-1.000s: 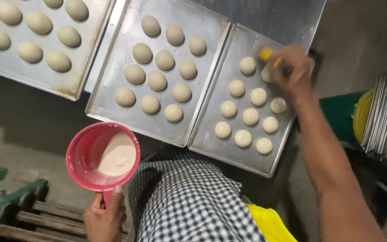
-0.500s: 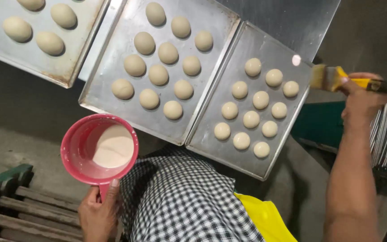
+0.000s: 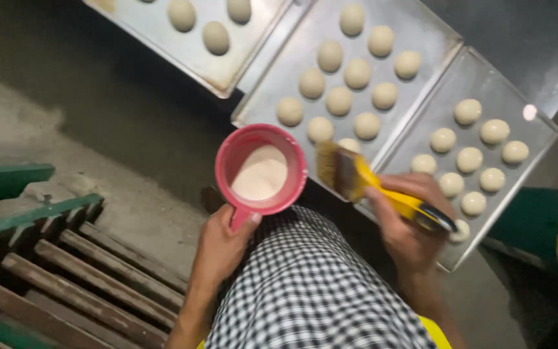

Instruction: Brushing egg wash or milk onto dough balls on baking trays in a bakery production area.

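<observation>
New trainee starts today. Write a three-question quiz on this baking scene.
1. True or false: the left hand holds the cup by its handle.
2. What does the right hand hold? A) spoon B) brush C) knife
3. Fill in: the dough balls sit on metal ____.

Key: 1 true; 2 B; 3 trays.

Yellow brush [image 3: 369, 184] beside pink cup [image 3: 261, 169], dough trays [image 3: 421, 39].
</observation>
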